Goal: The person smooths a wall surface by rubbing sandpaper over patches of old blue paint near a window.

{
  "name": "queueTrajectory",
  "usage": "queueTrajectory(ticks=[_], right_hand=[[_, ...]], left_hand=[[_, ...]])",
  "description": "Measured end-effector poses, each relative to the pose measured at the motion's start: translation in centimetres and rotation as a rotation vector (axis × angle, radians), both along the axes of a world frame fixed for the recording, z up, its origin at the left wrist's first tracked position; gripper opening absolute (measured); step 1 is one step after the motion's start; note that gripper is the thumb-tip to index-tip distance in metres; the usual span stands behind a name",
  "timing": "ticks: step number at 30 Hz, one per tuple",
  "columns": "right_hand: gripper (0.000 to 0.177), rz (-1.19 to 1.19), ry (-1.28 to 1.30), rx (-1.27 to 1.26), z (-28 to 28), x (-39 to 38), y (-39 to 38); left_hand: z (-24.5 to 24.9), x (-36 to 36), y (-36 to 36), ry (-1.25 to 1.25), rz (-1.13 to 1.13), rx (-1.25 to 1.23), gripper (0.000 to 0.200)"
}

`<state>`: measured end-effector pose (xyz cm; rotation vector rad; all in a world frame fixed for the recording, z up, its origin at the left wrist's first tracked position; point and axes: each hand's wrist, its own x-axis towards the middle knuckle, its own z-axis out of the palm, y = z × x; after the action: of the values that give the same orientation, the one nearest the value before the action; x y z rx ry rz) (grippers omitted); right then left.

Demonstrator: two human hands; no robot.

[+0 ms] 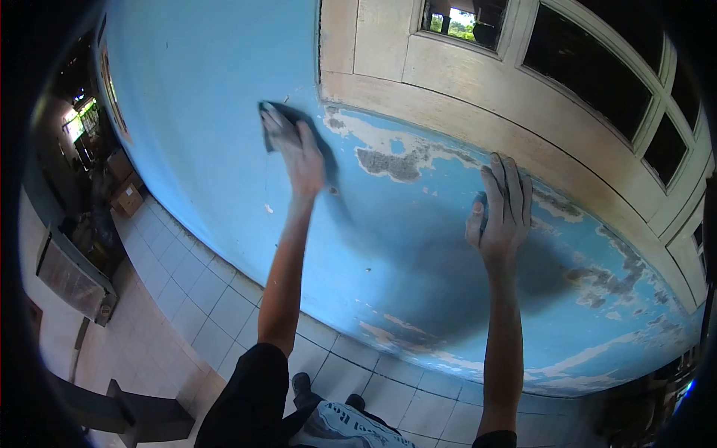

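Note:
My left hand (pixel 296 158), dusty at the fingers, presses a dark sheet of sandpaper (pixel 267 133) against the blue wall (pixel 216 97). Part of the sheet is hidden under the fingers. My right hand (pixel 503 216) lies against the same wall just below the window frame (pixel 478 112), fingers stretched out and grey with dust. It holds nothing that I can see. Between the two hands, peeled patches (pixel 396 160) show white and grey under the blue paint.
More peeled paint (pixel 612 280) lies to the right of my right hand. Pale floor tiles (pixel 231 310) run along the wall's foot. On the left are a cardboard box (pixel 127 200) and a grey-framed item (pixel 72 276). A dark wooden piece (pixel 149 414) stands at lower left.

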<state>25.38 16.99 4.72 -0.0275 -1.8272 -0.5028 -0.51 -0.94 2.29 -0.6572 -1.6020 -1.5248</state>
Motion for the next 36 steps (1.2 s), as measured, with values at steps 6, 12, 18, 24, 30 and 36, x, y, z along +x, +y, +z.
queueTrajectory(ticks=[6,12,18,24,30,36], right_hand=[[0.037,0.001,-0.007,-0.008,-0.3,0.1,0.0],[0.036,0.007,0.008,-0.007,-0.1,-0.2,0.1],[0.036,0.0,0.008,-0.016,-0.1,0.0,-0.2],[0.034,-0.015,0.021,0.009,-0.4,-0.2,0.0],[0.033,-0.02,0.035,0.018,-0.1,-0.3,0.0],[0.033,-0.009,0.012,0.005,-0.8,-0.2,0.7]], left_hand=[[-5.8,7.2,1.3,0.18,-0.035,-0.375,0.066],[0.7,-3.4,-2.0,-0.009,0.141,-0.019,0.067],[-7.4,3.8,1.0,0.119,-0.043,-0.305,0.076],[-2.6,-4.3,-2.1,0.353,0.195,-0.197,0.056],[-3.9,-2.1,-2.1,0.142,0.08,-0.184,0.063],[-6.2,0.3,-2.2,0.2,0.05,-0.397,0.074]])
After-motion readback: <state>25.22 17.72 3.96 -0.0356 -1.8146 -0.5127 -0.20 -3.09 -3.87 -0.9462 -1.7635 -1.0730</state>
